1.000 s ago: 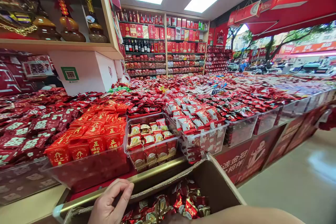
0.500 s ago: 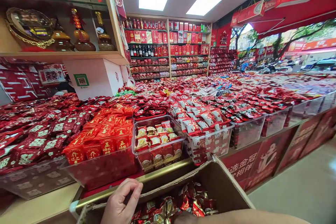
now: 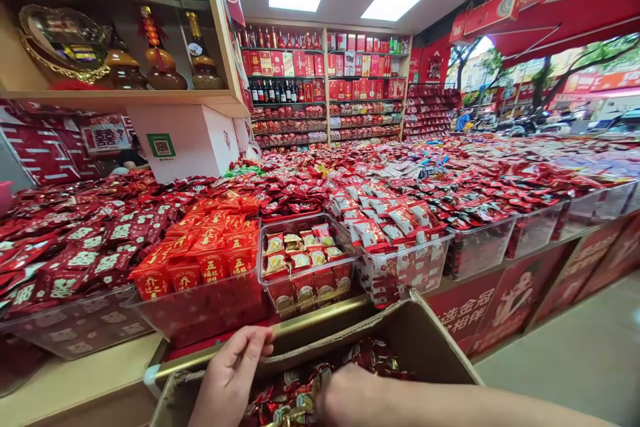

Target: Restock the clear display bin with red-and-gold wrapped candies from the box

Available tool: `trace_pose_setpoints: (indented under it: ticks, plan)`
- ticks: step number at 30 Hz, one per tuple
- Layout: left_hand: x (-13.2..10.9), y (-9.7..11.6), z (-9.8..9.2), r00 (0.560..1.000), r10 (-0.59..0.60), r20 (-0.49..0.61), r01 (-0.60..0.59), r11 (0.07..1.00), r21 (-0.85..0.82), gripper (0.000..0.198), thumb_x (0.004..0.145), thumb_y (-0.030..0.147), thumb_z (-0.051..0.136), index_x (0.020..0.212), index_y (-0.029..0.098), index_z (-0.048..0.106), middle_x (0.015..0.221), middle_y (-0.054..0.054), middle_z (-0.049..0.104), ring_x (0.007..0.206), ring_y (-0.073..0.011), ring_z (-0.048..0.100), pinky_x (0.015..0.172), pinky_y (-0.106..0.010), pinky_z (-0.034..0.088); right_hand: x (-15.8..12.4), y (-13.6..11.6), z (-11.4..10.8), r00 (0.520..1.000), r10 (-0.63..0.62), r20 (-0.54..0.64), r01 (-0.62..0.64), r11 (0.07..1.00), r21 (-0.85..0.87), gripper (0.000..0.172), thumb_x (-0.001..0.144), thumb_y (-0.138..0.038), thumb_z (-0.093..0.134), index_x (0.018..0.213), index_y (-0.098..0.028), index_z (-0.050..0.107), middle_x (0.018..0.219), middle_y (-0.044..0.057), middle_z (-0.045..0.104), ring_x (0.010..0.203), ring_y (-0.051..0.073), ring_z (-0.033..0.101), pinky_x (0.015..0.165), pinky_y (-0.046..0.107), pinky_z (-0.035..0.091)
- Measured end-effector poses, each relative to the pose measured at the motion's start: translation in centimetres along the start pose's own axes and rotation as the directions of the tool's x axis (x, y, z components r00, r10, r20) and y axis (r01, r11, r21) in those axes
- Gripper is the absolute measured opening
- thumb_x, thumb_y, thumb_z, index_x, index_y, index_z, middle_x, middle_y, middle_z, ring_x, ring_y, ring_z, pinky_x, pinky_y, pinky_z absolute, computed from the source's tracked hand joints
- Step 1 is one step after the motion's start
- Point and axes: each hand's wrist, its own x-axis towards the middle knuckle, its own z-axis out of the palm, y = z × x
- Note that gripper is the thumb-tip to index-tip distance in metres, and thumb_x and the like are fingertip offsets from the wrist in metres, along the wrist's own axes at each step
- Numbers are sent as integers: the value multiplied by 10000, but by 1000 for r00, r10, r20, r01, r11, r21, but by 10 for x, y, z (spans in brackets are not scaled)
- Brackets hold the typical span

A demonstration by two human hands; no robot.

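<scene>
An open cardboard box (image 3: 443, 347) at the bottom centre holds red and gold wrapped packets (image 3: 295, 400). My left hand (image 3: 237, 367) is at the box's near-left rim, its fingers bent and pressed together; whatever they grip, if anything, is hidden. Inside the box, my right hand (image 3: 350, 390) lies over the packets, blurred, its fingers hidden. Beyond the box stands a clear bin (image 3: 307, 283) with neat rows of red and cream packets. Bright red packets (image 3: 210, 253) fill the bin to its left, and white and red packets (image 3: 395, 220) the bin to its right.
More full clear bins (image 3: 480, 253) run away to the right along the counter. A gold rail (image 3: 320, 320) edges the counter behind the box. A wooden shelf unit (image 3: 120, 101) overhangs the left side. Floor (image 3: 550, 347) shows at lower right.
My right hand has risen into fuller view above the packets in the box. My left hand has shifted slightly and stays by the rim. The view has moved a little.
</scene>
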Motion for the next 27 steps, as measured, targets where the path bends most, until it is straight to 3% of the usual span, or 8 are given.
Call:
trace_pose_setpoints:
  ticks: [2, 5, 9, 14, 18, 22, 25, 27]
  plan:
    - [-3, 5, 1, 996, -87, 30, 91, 979, -184, 349, 799, 457, 397, 922, 191, 586, 869, -46, 658, 774, -186, 603, 726, -289, 471, -14, -9, -43, 966, 8, -259, 62, 964, 259, 139, 710, -248, 493, 735, -156, 595, 686, 23, 618, 585, 107, 526, 501, 183, 373]
    - [-9, 16, 10, 990, -101, 97, 130, 918, -376, 496, 805, 536, 290, 977, 168, 575, 881, -70, 661, 768, -196, 601, 696, -305, 479, -19, -11, -81, 887, 230, -400, 91, 764, 639, 205, 771, -289, 433, 731, -134, 561, 596, -12, 546, 515, 60, 436, 470, 153, 335]
    - [-14, 26, 28, 962, -204, 180, 260, 882, -392, 364, 772, 478, 442, 952, 189, 575, 736, -2, 653, 595, -147, 586, 533, -251, 487, -6, -8, -80, 798, 382, -467, 150, 624, 767, 254, 783, -334, 430, 655, -127, 502, 555, -36, 434, 519, 51, 353, 477, 160, 300]
    - [-19, 26, 40, 980, -186, 66, 197, 934, -296, 220, 745, 399, 534, 816, 194, 570, 563, 68, 579, 420, -79, 503, 407, -176, 415, 6, -13, -64, 733, 465, -496, 230, 517, 825, 315, 800, -376, 408, 592, -140, 411, 543, -45, 351, 516, 51, 294, 475, 172, 273]
    - [-21, 25, 41, 982, -181, 46, 186, 919, -347, 220, 745, 422, 522, 756, 204, 555, 538, 74, 561, 403, -83, 509, 385, -176, 413, 6, -19, -60, 743, 511, -433, 308, 313, 898, 327, 796, -422, 407, 618, -148, 396, 541, -46, 348, 495, 49, 285, 462, 174, 280]
    - [-22, 28, 44, 961, -254, 111, 277, 857, -435, 268, 713, 470, 538, 762, 207, 549, 507, 66, 557, 395, -92, 512, 363, -177, 400, 0, -19, -57, 745, 522, -416, 313, 278, 908, 320, 785, -403, 443, 601, -144, 406, 538, -42, 356, 502, 50, 294, 472, 176, 287]
    - [-24, 37, 49, 881, -427, 203, 464, 698, -545, 320, 696, 502, 539, 838, 216, 531, 416, 70, 538, 290, -57, 422, 302, -140, 300, -10, -14, -57, 798, 455, -395, 362, 162, 918, 212, 794, -346, 440, 853, -154, 507, 608, -28, 428, 544, 61, 366, 519, 183, 333]
    - [-27, 42, 52, 801, -517, 302, 585, 568, -579, 370, 683, 514, 548, 899, 215, 515, 383, 67, 527, 244, -30, 362, 292, -119, 238, -15, -9, -60, 843, 328, -426, 421, 90, 903, 309, 767, -298, 481, 1056, -192, 474, 750, 2, 500, 625, 74, 437, 579, 202, 374]
